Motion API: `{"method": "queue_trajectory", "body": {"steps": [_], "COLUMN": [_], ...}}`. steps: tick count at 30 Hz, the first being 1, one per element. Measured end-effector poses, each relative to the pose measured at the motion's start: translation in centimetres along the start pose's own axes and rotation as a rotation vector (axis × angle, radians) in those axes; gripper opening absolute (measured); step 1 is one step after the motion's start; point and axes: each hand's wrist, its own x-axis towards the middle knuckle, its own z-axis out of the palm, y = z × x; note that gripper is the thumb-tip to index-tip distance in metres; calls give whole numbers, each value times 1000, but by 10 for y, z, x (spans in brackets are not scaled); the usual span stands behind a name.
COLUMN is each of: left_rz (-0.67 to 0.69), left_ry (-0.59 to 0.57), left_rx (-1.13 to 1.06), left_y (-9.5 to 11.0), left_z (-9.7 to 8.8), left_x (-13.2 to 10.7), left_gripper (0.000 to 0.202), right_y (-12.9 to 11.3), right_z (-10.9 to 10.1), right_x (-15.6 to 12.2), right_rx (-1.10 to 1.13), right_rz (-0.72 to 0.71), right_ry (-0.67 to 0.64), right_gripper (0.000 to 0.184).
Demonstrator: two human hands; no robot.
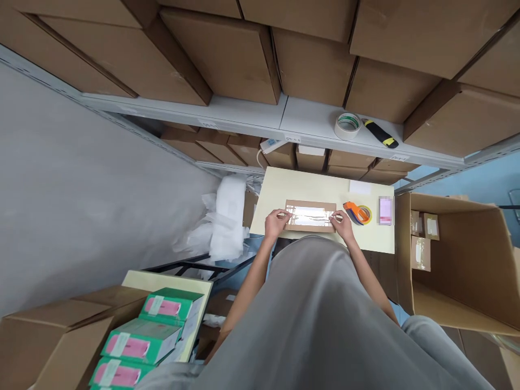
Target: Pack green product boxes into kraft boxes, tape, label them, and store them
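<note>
A flat brown cardboard box (311, 228) lies on the pale yellow tabletop in front of me. A white label and a glossy, wrinkled strip of clear tape (311, 216) run along its top, bright with glare. My left hand (277, 222) is closed at the left end of this strip, thumb and fingertips pinched together. At the right end, my right hand (342, 223) pinches in the same way. Just right of that hand lies an orange tape dispenser (357, 213) with a roll in it.
A blurred pink item (385, 210) lies at the right of the table (268, 187). Beside it stands a large open carton (459, 260) with small boxes inside. A tape roll (348, 126) and utility knife (380, 133) sit on the shelf. Green boxes (134, 341) are lower left; white wrap (228, 216) hangs left.
</note>
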Motion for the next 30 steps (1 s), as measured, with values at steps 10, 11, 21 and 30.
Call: {"method": "queue_trajectory", "body": {"steps": [10,11,21,30], "left_rz": [-114,-95,-90,114], "left_ry": [26,24,6,143], "left_rx": [11,20,49,43], "left_y": [18,21,13,19], "left_z": [-2,-2,7,15], "left_x": [28,30,27,13], "left_gripper": [31,32,32,53], "right_y": [-8,-10,-3,23], "right_z": [-3,-5,-2,-32], "right_x": [32,33,16,15], "right_rx": [8,3,-197,-600], "right_rz": [224,212,93,-56], "right_ry": [111,114,82,117], "right_gripper": [48,47,48,53]}}
